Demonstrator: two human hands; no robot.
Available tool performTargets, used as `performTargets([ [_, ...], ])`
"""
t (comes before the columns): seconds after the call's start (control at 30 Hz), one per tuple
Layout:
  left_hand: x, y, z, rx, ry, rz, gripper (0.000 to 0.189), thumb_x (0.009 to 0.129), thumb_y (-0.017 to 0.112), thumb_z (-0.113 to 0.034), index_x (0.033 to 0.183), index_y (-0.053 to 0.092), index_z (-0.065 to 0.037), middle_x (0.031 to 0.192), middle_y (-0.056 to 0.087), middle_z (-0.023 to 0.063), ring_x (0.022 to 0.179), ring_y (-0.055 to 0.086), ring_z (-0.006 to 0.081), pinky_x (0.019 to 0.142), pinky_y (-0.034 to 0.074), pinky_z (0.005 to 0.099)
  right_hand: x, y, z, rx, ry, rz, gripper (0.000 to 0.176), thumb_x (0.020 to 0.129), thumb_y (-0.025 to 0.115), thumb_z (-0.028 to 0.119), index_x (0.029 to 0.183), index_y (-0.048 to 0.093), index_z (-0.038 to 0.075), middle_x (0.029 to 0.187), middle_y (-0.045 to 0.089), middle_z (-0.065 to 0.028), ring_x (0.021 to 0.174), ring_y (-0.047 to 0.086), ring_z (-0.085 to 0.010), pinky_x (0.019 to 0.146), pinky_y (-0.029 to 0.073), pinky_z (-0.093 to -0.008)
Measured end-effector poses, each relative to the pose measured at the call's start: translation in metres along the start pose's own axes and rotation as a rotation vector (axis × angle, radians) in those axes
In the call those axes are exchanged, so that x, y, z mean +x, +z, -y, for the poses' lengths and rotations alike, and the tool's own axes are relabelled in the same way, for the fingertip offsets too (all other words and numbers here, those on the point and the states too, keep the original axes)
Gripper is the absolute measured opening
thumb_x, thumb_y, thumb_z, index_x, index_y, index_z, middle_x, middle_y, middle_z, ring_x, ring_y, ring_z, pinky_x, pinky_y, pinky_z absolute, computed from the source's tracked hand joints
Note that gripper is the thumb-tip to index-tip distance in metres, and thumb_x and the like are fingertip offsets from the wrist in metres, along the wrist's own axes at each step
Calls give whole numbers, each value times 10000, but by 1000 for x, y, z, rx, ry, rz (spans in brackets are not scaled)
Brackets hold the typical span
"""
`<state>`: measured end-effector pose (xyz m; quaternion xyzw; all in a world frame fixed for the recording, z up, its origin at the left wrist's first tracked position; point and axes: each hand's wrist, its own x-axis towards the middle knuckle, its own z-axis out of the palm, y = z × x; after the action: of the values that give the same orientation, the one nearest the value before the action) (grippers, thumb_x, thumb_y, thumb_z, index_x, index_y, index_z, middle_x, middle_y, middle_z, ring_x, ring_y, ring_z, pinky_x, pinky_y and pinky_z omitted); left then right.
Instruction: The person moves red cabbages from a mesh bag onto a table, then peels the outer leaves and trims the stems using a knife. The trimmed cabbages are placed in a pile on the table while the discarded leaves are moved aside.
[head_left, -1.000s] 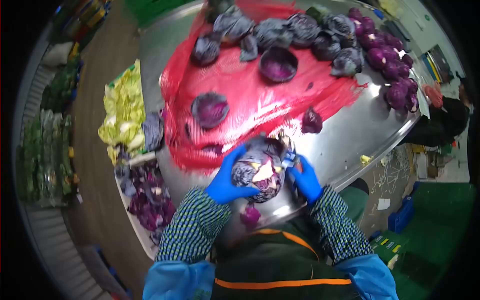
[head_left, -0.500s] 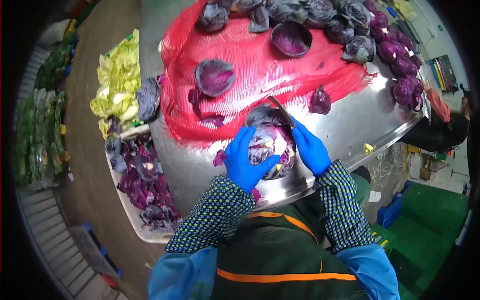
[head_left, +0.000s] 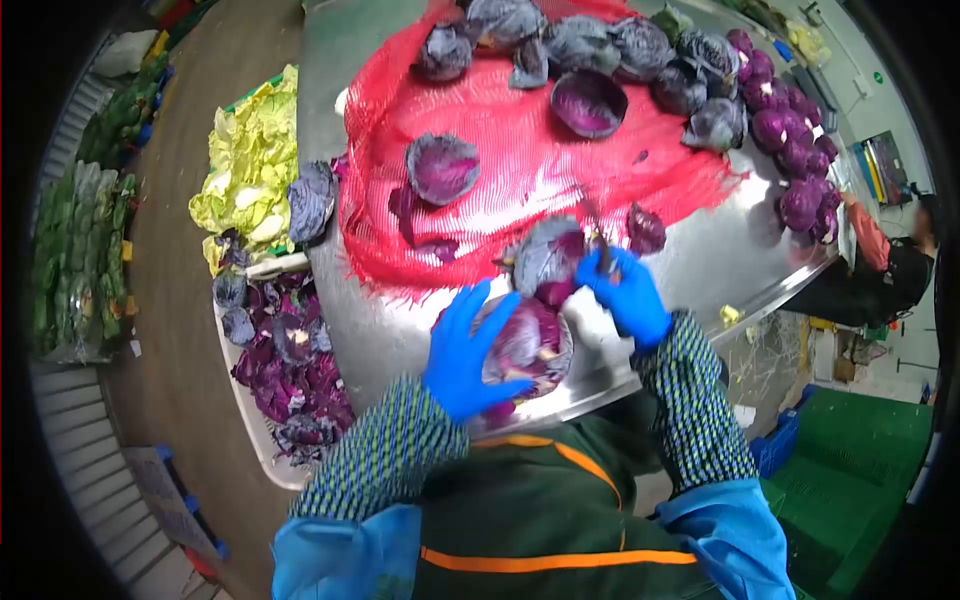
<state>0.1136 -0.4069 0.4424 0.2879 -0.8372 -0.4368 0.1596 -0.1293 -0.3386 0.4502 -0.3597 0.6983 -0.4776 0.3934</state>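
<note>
My left hand point(head_left: 465, 350), in a blue glove, cups the left side of a red cabbage point(head_left: 535, 340) with fingers spread and the thumb on its near side. The cabbage sits near the front edge of the steel table point(head_left: 385, 345). My right hand point(head_left: 628, 300), also gloved in blue, is closed round a dark-handled knife point(head_left: 603, 258), just beyond and right of the cabbage; its blade is blurred. A large outer leaf point(head_left: 548, 257), grey outside and purple inside, lies against the cabbage's far side, close to my right fingers.
Loose leaves lie on red netting point(head_left: 520, 160). Untrimmed cabbages point(head_left: 580, 45) line the far side, trimmed purple ones point(head_left: 785, 130) the right. A white bin point(head_left: 262, 440) of purple leaves and pale green leaves point(head_left: 250, 170) stand left. Another person point(head_left: 880, 265) is at far right.
My right hand with the knife has lifted off the cabbage's side and turned. The outer leaf has folded away to the far side. My left hand and the cabbage have shifted slightly left and nearer.
</note>
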Motion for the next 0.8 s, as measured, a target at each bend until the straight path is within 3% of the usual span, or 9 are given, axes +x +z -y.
performTargets([
  [0.1,2,-3,0,58,126,64,822,612,814,-366,1310,457,-118,1326,385,206,1202,393,359,1009,333,447,30,-5,6,431,121,-387,363,841,623,134,1152,484,11,773,563,-36,581,534,-106,562,464,-276],
  [0.23,2,8,17,47,36,-46,636,704,771,-270,1251,512,-72,1284,449,179,1193,421,325,973,384,406,-41,24,35,354,278,81,712,773,722,217,1361,349,67,1026,572,-116,936,585,-226,834,483,-334],
  [0.3,6,12,38,-729,-579,-169,504,762,719,-231,1198,549,-45,1251,464,216,1135,463,356,916,426,427,-66,40,19,-570,-217,50,753,710,774,224,1351,401,91,1149,538,-152,1130,488,-290,976,389,-386],
  [0.37,19,-3,58,-1109,-837,-475,473,752,711,-171,1168,554,-8,1235,491,201,1131,470,334,926,406,444,-71,35,-10,-38,-28,56,554,705,770,162,1209,562,66,1167,552,-118,1160,454,-248,965,379,-363],
  [0.4,12,-6,56,-1102,-842,-475,473,752,711,-171,1168,554,-8,1235,491,201,1131,470,334,926,406,444,-76,32,-13,-40,0,3,487,722,759,163,1165,588,54,1111,586,-100,1090,496,-214,922,407,-340],
  [0.47,5,-16,49,267,-205,-599,611,731,737,-212,1254,477,-31,1304,427,180,1206,405,320,983,360,418,-69,26,-13,-5,104,-49,363,769,724,163,1092,623,29,978,638,-70,917,558,-149,822,453,-289],
  [0.53,23,-33,-10,135,355,-173,737,697,759,-276,1308,422,-38,1323,410,192,1221,392,339,1001,333,447,-54,16,9,-74,327,50,287,829,670,218,1016,631,4,769,643,-33,642,536,-72,637,460,-219],
  [0.63,17,-6,-16,196,246,224,866,649,778,-376,1351,382,-59,1312,416,203,1249,367,359,1010,328,449,4,9,1,189,394,-253,226,838,626,255,879,591,35,674,566,-26,554,530,-123,492,430,-254],
  [0.8,4,-18,9,-3,-200,22,854,655,783,-324,1354,366,-64,1292,402,193,1200,407,328,1022,327,411,-17,-3,20,77,245,-372,386,903,557,262,1230,506,64,1038,573,-61,805,574,-151,618,464,-259],
])
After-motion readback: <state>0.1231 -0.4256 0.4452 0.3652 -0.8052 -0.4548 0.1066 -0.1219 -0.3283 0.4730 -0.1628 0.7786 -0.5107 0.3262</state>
